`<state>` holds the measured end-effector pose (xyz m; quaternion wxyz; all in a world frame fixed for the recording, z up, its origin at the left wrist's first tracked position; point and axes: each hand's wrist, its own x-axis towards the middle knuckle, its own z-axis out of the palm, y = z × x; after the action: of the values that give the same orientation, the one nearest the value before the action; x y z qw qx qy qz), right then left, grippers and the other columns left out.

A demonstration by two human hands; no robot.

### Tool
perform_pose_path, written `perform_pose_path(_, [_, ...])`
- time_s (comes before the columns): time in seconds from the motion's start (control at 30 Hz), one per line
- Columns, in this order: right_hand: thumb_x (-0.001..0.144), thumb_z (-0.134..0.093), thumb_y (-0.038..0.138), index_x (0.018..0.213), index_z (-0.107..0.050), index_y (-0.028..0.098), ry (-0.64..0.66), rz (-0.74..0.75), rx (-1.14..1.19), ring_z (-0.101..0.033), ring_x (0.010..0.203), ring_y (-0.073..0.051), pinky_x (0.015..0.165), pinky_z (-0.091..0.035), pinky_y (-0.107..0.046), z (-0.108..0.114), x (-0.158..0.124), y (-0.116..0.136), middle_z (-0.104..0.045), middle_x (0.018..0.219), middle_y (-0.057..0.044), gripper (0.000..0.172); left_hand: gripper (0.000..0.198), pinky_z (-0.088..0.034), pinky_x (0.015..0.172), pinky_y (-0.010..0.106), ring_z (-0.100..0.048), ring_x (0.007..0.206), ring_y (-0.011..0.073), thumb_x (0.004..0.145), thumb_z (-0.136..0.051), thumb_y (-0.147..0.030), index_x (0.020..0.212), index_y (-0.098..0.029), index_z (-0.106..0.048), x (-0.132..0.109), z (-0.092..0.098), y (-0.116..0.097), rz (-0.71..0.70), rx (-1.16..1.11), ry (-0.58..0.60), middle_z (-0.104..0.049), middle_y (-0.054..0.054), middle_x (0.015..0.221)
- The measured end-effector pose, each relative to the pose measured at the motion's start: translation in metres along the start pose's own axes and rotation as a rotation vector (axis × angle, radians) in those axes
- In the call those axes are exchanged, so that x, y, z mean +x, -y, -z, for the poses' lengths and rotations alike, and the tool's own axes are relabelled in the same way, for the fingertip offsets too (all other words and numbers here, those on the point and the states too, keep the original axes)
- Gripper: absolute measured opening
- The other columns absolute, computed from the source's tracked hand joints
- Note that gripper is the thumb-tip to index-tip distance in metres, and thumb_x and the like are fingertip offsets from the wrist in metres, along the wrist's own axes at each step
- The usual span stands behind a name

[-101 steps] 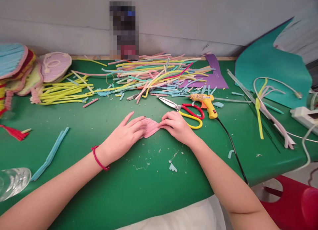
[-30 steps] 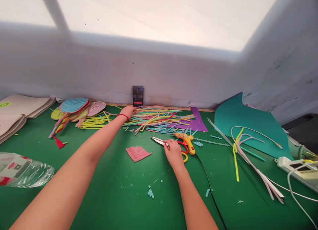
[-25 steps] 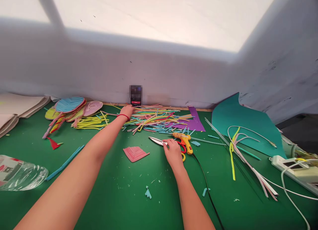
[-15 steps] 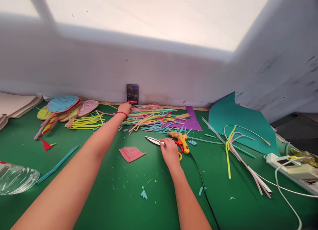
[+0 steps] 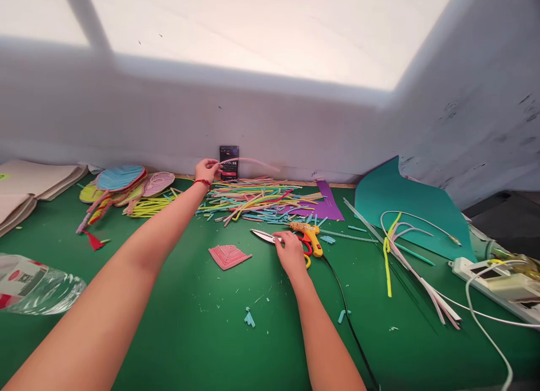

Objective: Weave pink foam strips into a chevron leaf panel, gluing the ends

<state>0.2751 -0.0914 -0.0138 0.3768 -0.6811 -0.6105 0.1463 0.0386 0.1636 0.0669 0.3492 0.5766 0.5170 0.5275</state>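
Note:
Raised above the back of the table, my left hand (image 5: 207, 170) pinches one end of a pink pipe cleaner (image 5: 257, 161), which arches out to the right. Below it lies a heap of multicoloured pipe cleaners (image 5: 261, 197). My right hand (image 5: 290, 253) has its fingers closed around the middle of a pair of scissors (image 5: 262, 236), blades pointing left, red and yellow handles partly hidden. A yellow glue gun (image 5: 311, 237) lies just beyond that hand. Between my arms sits a flat pink panel of pipe cleaner rows (image 5: 229, 256).
Finished leaf-shaped fans (image 5: 120, 178) and a plastic bottle (image 5: 46, 287) are on the left. A phone (image 5: 229, 161) leans on the wall. At right are a teal sheet (image 5: 413, 211), loose pipe cleaners (image 5: 415, 275) and a power strip (image 5: 475, 274). The glue gun's black cord (image 5: 343, 295) runs forward.
My left hand has lifted off the heap with a pink pipe cleaner in its fingers. My right hand stays at the scissors. The view has shifted slightly left.

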Motion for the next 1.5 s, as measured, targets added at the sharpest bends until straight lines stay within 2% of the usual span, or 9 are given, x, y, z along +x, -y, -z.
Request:
perform_pose_path(0.1, [0.088,-0.045,0.032,0.097,-0.068,0.018,0.014,-0.001,0.095,-0.056,0.083,-0.021,0.080,-0.042,-0.035,0.001,0.002,0.004,-0.065,0.094,-0.009,0.029,0.025,-0.055,0.070,0.029,-0.062,0.062,0.0089,0.079,-0.065,-0.030,0.094,-0.013,-0.055,-0.038,0.004,-0.011,0.023,-0.129,0.007,-0.070,0.007,0.084])
perform_pose_path(0.2, [0.089,-0.044,0.044,0.110,-0.065,0.016,0.082,-0.015,0.233,-0.055,0.069,-0.017,0.067,-0.044,-0.029,0.000,0.001,0.013,-0.063,0.079,-0.005,0.040,0.036,-0.054,0.061,0.027,-0.059,0.053,0.0084,0.069,-0.073,-0.040,0.087,-0.014,-0.056,-0.104,0.009,-0.011,0.085,-0.190,0.154,-0.071,0.006,0.081])
perform_pose_path(0.33, [0.084,-0.053,0.055,0.131,-0.052,0.017,0.381,-0.045,0.672,-0.045,0.055,-0.011,0.051,-0.037,-0.024,-0.006,-0.008,0.032,-0.053,0.065,0.003,0.060,0.040,-0.050,0.049,0.026,-0.057,0.046,0.0102,0.061,-0.076,-0.044,0.081,-0.013,-0.061,-0.203,0.021,-0.003,0.187,-0.183,0.406,-0.072,0.007,0.074])
perform_pose_path(0.47, [0.085,-0.051,0.058,0.115,-0.063,0.017,0.580,-0.027,0.865,-0.043,0.053,-0.009,0.050,-0.034,-0.023,-0.017,-0.019,0.045,-0.056,0.064,0.002,0.052,0.030,-0.046,0.046,0.024,-0.056,0.048,0.0107,0.072,-0.068,-0.042,0.083,-0.015,-0.063,-0.258,0.033,0.003,0.231,-0.128,0.542,-0.071,0.005,0.074])
perform_pose_path(0.6, [0.085,-0.052,0.059,0.087,-0.069,0.016,0.601,-0.025,0.892,-0.049,0.055,-0.010,0.052,-0.037,-0.024,-0.029,-0.026,0.050,-0.063,0.066,-0.002,0.046,0.023,-0.047,0.055,0.025,-0.062,0.065,0.0149,0.084,-0.054,-0.037,0.088,-0.018,-0.065,-0.270,0.038,0.007,0.032,0.107,0.568,-0.070,0.004,0.079])
perform_pose_path(0.8, [0.084,-0.051,0.061,0.091,-0.070,0.016,0.702,-0.016,0.891,-0.054,0.058,-0.011,0.054,-0.040,-0.023,-0.042,-0.034,0.056,-0.065,0.067,-0.003,0.049,0.029,-0.043,0.063,0.023,-0.061,0.069,0.0145,0.094,-0.035,-0.028,0.086,-0.021,-0.062,-0.279,0.047,0.018,-0.332,0.590,0.614,-0.068,0.002,0.079])
perform_pose_path(0.97, [0.084,-0.044,0.067,0.087,-0.072,0.014,0.601,-0.088,0.839,-0.050,0.053,-0.011,0.050,-0.038,-0.023,-0.040,-0.033,0.058,-0.064,0.060,-0.004,0.060,0.026,-0.035,0.055,0.024,-0.055,0.057,0.0151,0.092,-0.036,-0.025,0.081,-0.021,-0.060,-0.284,0.053,0.019,-0.296,0.738,0.650,-0.062,0.001,0.064])
perform_pose_path(1.27, [0.074,-0.046,0.078,0.062,-0.065,0.015,0.385,-0.280,0.764,-0.042,0.042,-0.009,0.041,-0.031,-0.023,-0.031,-0.027,0.055,-0.058,0.046,-0.003,0.067,0.018,-0.031,0.054,0.026,-0.050,0.052,0.0166,0.084,-0.043,-0.015,0.075,-0.024,-0.055,-0.288,0.052,0.014,-0.128,0.613,0.779,-0.057,0.000,0.056])
perform_pose_path(1.5, [0.075,-0.056,0.069,0.058,-0.057,0.018,-0.018,-0.360,0.843,-0.038,0.036,-0.008,0.035,-0.023,-0.021,0.005,-0.004,0.031,-0.045,0.039,0.002,0.055,0.025,-0.030,0.054,0.027,-0.045,0.050,0.0167,0.090,-0.039,-0.025,0.068,-0.023,-0.052,-0.300,0.049,0.015,-0.190,0.626,0.794,-0.056,0.000,0.054])
